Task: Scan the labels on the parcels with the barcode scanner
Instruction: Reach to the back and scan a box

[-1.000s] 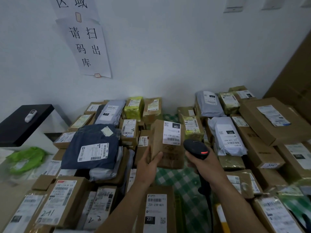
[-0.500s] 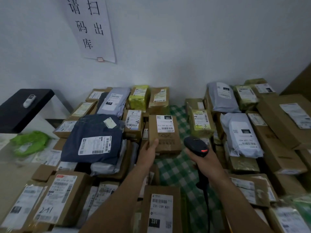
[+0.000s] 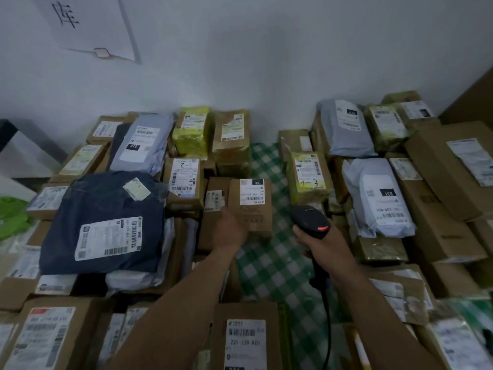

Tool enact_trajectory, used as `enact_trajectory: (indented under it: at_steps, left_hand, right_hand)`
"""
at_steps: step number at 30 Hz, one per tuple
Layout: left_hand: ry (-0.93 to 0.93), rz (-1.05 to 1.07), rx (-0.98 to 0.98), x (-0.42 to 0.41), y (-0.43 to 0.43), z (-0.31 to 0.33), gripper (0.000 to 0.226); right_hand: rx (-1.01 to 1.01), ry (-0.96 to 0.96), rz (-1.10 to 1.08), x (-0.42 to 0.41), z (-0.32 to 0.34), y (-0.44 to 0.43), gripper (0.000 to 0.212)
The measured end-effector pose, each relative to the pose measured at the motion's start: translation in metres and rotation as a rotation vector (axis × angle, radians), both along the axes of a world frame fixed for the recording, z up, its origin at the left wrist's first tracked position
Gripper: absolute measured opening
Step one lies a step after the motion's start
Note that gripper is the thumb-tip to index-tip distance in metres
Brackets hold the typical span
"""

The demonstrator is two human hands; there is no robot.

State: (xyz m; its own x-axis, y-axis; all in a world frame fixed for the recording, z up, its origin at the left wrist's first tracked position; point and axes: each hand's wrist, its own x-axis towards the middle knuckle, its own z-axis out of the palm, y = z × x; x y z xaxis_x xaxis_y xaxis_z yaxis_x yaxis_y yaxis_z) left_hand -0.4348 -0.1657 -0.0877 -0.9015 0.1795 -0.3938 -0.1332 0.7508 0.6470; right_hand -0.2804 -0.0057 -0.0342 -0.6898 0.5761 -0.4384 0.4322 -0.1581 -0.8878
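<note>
Box (image 3: 250,209) you held up now lies mid-pile beside the checked cloth (image 3: 269,265) | your left hand (image 3: 229,232) touches its near-left edge, grip unclear | your right hand (image 3: 322,247) still clasps the scanner (image 3: 309,221) just right.

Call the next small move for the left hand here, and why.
Probably let go of the brown box and reach for another parcel. A second ago the left hand held it up in front of the scanner; now it lies flat, label up, with that hand still on its near-left corner. The right hand grips the scanner beside it, ready.
</note>
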Motion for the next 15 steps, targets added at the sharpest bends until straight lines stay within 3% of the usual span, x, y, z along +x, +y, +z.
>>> enact_trajectory:
  at_steps: [2,5,9,11,15]
  left_hand:
    - [0.192,-0.130,-0.123,0.000,0.004,-0.009,0.041]
    - [0.399,-0.343,-0.229,0.000,0.017,-0.017,0.062]
    - [0.272,-0.846,-0.227,-0.005,0.035,-0.035,0.077]
    - [0.297,-0.886,-0.240,-0.009,0.035,-0.043,0.071]
    - [0.330,-0.742,-0.243,-0.023,0.035,-0.042,0.061]
  right_hand:
    - [-0.003,-0.007,-0.001,-0.001,0.000,0.002,0.042]
    - [-0.008,-0.010,0.003,-0.002,-0.001,0.003,0.044]
    - [-0.016,-0.018,-0.004,-0.003,-0.003,0.005,0.042]
    - [-0.023,-0.016,-0.003,-0.003,-0.004,0.005,0.046]
    - [-0.048,-0.020,0.022,0.002,-0.002,0.005,0.046]
